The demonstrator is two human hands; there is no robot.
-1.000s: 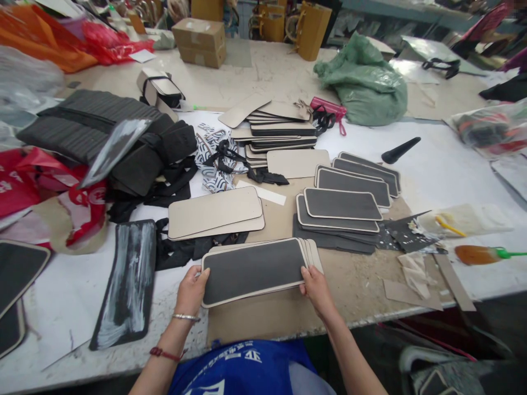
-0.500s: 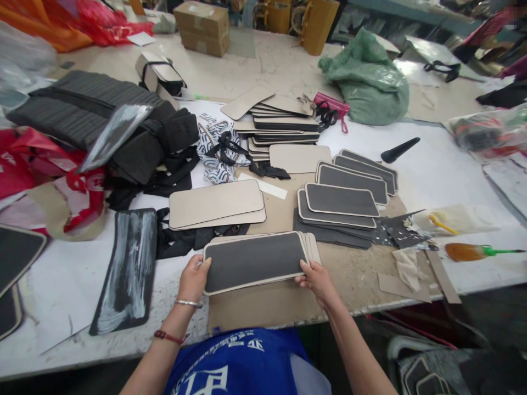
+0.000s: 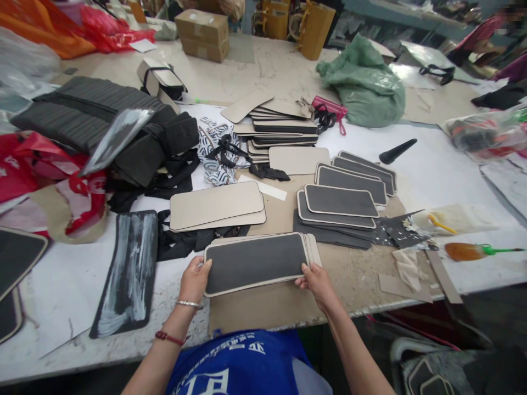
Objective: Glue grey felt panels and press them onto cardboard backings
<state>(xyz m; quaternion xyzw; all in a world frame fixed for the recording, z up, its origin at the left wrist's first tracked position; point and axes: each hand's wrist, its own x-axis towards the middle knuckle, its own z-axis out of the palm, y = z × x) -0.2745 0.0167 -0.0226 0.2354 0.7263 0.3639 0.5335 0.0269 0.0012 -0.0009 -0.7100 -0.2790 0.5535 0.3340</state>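
Between my two hands is a dark grey panel [image 3: 256, 264] with a beige border and rounded corners, lying over several beige panels [image 3: 315, 252]. My left hand [image 3: 196, 277] grips its left end, thumb on top. At the lower right corner my right hand [image 3: 315, 278] pinches the edge, with the other fingers curled beneath. Just behind lie two beige panels [image 3: 216, 206], one overlapping the other. To the right, grey panels with beige borders [image 3: 341, 201] are fanned in a pile. Left of my left hand is a dark panel smeared with white [image 3: 125, 271].
Stacked beige panels [image 3: 284, 129] and patterned cloth [image 3: 218, 151] lie farther back. A bundle of dark panels [image 3: 90, 109] is at left, a green bag [image 3: 364, 82] at back right. An amber bottle with a green nozzle [image 3: 465, 251] lies at right, near a black tapered tool [image 3: 397, 151].
Almost nothing differs. The view has shifted very slightly, and both hands keep their hold on the same grey panel.
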